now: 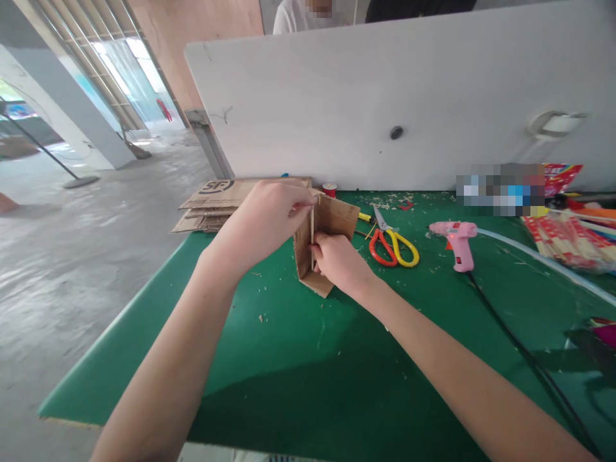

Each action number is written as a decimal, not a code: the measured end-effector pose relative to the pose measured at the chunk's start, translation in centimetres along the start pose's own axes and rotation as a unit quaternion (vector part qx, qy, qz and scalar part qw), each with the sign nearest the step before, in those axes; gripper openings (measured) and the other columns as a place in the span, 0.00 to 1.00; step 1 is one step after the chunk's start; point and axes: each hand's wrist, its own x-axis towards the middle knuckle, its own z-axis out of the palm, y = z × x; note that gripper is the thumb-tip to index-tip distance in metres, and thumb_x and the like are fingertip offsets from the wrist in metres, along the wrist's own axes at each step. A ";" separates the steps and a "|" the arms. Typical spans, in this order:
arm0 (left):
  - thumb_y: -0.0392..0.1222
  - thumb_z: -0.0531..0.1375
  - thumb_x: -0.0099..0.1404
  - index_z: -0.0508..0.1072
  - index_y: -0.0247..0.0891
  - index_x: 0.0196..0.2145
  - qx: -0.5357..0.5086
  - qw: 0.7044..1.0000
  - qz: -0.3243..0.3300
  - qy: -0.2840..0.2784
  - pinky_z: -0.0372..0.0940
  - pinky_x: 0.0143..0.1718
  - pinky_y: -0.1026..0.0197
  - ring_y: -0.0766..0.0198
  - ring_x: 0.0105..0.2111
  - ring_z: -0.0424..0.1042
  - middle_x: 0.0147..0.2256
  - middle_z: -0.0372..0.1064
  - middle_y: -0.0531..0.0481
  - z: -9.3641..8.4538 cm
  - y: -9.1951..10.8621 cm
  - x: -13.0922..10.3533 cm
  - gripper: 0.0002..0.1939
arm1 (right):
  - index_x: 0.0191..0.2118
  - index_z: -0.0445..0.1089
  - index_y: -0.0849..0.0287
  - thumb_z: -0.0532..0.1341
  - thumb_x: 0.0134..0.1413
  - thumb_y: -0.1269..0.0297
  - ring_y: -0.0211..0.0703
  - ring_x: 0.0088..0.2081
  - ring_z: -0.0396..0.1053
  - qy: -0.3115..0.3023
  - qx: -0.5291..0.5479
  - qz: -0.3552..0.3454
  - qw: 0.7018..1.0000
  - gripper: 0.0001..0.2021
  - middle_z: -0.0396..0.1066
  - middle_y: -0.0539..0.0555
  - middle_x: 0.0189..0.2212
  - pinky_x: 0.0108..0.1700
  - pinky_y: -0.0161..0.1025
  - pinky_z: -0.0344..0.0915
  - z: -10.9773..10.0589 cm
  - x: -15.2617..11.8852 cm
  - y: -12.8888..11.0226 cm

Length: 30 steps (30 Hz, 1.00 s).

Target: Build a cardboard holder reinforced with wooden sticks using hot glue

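Observation:
A small folded cardboard piece (337, 218) with raised sides stands on the green table. A thin pale stick (312, 224) runs upright along its inside. My left hand (276, 208) pinches the stick's upper end at the top edge of the cardboard. Lower down, my right hand (339, 260) is closed round the stick's lower part, inside the cardboard. Fingers partly hide both ends of the stick.
Scissors with red and yellow handles (394, 247) and a pink glue gun (457, 240) lie to the right. Stacked cardboard (206, 205) is behind on the left. A white panel (337, 109) borders the green table (289, 359); a person (293, 18) is beyond it.

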 end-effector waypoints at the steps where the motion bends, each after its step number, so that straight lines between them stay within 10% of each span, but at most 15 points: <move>1: 0.36 0.51 0.63 0.76 0.40 0.37 0.009 1.000 0.003 0.002 0.64 0.41 0.56 0.57 0.40 0.72 0.38 0.74 0.48 0.0 0.0 0.0 0.13 | 0.35 0.67 0.62 0.51 0.62 0.69 0.38 0.26 0.72 0.005 0.005 0.000 1.000 0.09 0.75 0.57 0.28 0.29 0.32 0.63 0.1 0.0 0.1; 18: 0.36 0.54 0.61 0.74 0.39 0.38 -0.021 0.999 -0.021 0.011 0.66 0.38 0.58 0.61 0.36 0.71 0.37 0.72 0.49 0.7 -0.1 0.2 0.10 | 0.34 0.67 0.62 0.51 0.62 0.71 0.37 0.28 0.72 0.029 0.038 -0.024 0.999 0.09 0.75 0.56 0.29 0.34 0.32 0.63 0.5 -0.2 0.7; 30: 0.43 0.60 0.60 0.45 0.42 0.63 -0.342 0.925 -0.127 0.105 0.68 0.41 0.59 0.58 0.46 0.69 0.54 0.61 0.40 8.1 -2.3 -3.5 0.38 | 0.36 0.68 0.61 0.49 0.63 0.69 0.40 0.30 0.72 0.017 0.015 -0.006 1.000 0.11 0.75 0.58 0.32 0.33 0.33 0.61 0.3 -0.3 0.3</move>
